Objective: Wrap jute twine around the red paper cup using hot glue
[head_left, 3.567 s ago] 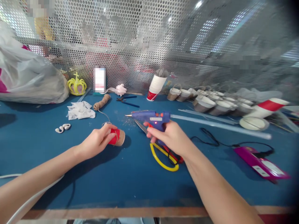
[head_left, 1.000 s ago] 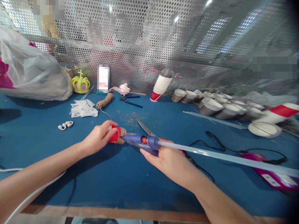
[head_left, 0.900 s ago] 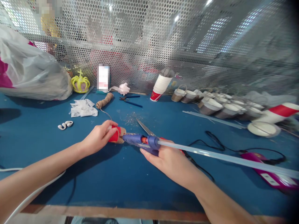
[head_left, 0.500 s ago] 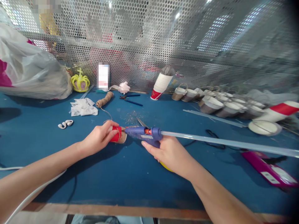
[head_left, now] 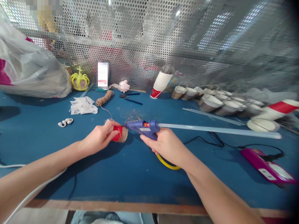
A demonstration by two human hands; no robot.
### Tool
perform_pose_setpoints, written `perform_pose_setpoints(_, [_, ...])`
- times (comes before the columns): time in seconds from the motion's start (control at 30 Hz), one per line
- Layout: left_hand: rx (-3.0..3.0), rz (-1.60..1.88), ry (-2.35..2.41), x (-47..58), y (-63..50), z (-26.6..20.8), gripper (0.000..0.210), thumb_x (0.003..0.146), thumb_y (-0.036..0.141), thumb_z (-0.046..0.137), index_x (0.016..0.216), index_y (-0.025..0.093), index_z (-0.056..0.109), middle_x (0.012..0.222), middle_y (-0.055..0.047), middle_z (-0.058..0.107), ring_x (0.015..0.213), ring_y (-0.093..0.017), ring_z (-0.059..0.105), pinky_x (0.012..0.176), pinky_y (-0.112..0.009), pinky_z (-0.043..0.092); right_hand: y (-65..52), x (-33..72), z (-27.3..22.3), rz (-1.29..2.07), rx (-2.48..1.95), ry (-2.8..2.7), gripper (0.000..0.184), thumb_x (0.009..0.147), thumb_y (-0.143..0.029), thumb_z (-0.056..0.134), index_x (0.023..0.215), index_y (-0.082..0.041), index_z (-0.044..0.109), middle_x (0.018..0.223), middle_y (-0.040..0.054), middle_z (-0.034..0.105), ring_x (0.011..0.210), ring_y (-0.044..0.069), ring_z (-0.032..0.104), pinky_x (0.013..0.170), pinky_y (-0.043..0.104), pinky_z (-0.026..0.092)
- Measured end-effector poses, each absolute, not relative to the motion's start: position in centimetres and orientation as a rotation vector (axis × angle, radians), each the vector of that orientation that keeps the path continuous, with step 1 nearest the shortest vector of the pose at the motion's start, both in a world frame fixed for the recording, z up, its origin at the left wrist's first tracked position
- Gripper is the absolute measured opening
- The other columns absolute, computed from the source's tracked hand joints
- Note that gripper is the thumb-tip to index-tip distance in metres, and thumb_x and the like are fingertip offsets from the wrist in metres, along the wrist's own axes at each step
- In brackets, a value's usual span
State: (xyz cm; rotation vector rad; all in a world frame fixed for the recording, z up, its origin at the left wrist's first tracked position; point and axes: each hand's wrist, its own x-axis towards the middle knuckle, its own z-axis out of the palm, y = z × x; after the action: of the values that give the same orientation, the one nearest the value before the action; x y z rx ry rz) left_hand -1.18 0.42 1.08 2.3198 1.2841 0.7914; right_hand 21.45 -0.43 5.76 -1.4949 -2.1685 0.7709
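Observation:
My left hand (head_left: pixel 99 137) grips a red paper cup (head_left: pixel 116 133) lying on its side, its right end wrapped in brown twine. A strand of twine runs from the cup back to a twine bundle (head_left: pixel 104 98). In my right hand (head_left: pixel 164 143) is a blue hot glue gun (head_left: pixel 146 128), its nozzle close to the cup's wrapped end; I cannot tell whether they touch. A long clear glue stick (head_left: pixel 217 129) sticks out of the gun's back. Below my right hand shows a yellow scissor handle (head_left: pixel 169 163), its blades mostly hidden behind the gun.
Blue-handled pliers (head_left: pixel 132 99), white scraps (head_left: pixel 83 105) and white earbuds (head_left: pixel 65 122) lie around the hands. A stack of paper cups (head_left: pixel 161 81) leans farther back. Several twine-wrapped cups (head_left: pixel 211 104) fill the back right. A purple power strip (head_left: pixel 268 166) with a black cord lies right.
The glue gun has shifted slightly left and up, and its glue stick now slopes less. More of the yellow scissor handle shows. My left hand keeps its hold on the cup.

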Motion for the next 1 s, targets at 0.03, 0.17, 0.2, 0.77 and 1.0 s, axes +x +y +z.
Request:
perform_pose_setpoints(0.03, [2.315, 0.790, 1.287, -1.2, 0.4, 1.1, 0.025, 0.088, 0.031, 0.033, 0.106, 0.017, 0.045, 0.059, 0.003, 0.053, 0.053, -0.013, 0.056, 0.052, -0.021, 0.041, -0.4, 21.5, 5.8, 0.774, -1.504, -2.168, 0.019, 0.079, -0.032, 0.048, 0.081, -0.017, 0.060, 0.042, -0.0043, 0.050, 0.037, 0.012, 0.048, 0.042, 0.023, 0.040])
perform_pose_setpoints(0.17, [2.267, 0.794, 1.305, -1.2, 0.6, 1.2, 0.026, 0.088, 0.031, 0.034, 0.105, 0.016, 0.045, 0.069, 0.000, 0.060, 0.059, -0.014, 0.059, 0.056, -0.022, 0.042, -0.6, 21.4, 6.0, 0.700, -1.508, -2.192, 0.016, 0.078, -0.031, 0.049, 0.082, -0.018, 0.059, 0.045, -0.0035, 0.052, 0.043, 0.015, 0.053, 0.048, 0.025, 0.043])
perform_pose_setpoints(0.2, [2.253, 0.795, 1.313, -1.2, 0.7, 1.3, 0.026, 0.088, 0.031, 0.034, 0.105, 0.016, 0.046, 0.071, -0.001, 0.061, 0.060, -0.014, 0.059, 0.057, -0.023, 0.042, -0.7, 21.4, 6.1, 0.675, -1.499, -2.202, 0.016, 0.078, -0.030, 0.049, 0.081, -0.018, 0.059, 0.047, -0.0032, 0.053, 0.046, 0.015, 0.054, 0.050, 0.026, 0.043])
perform_pose_setpoints(0.77, [2.001, 0.793, 1.437, -1.1, 1.2, 1.5, 0.033, 0.086, 0.038, 0.035, 0.104, 0.015, 0.051, 0.071, -0.001, 0.062, 0.061, -0.014, 0.055, 0.057, -0.023, 0.041, -1.8, 21.4, 5.9, 0.608, -1.551, -2.286, 0.017, 0.077, -0.031, 0.048, 0.068, -0.019, 0.054, 0.051, -0.0023, 0.053, 0.048, 0.013, 0.050, 0.050, 0.024, 0.041])
perform_pose_setpoints(1.0, [2.003, 0.814, 1.432, -1.1, 1.3, 1.3, 0.033, 0.086, 0.039, 0.036, 0.103, 0.015, 0.052, 0.072, -0.001, 0.062, 0.062, -0.014, 0.056, 0.057, -0.023, 0.042, -1.7, 21.4, 5.5, 0.552, -1.518, -2.312, 0.016, 0.077, -0.031, 0.048, 0.076, -0.019, 0.058, 0.063, 0.0011, 0.059, 0.054, 0.015, 0.053, 0.052, 0.026, 0.041])
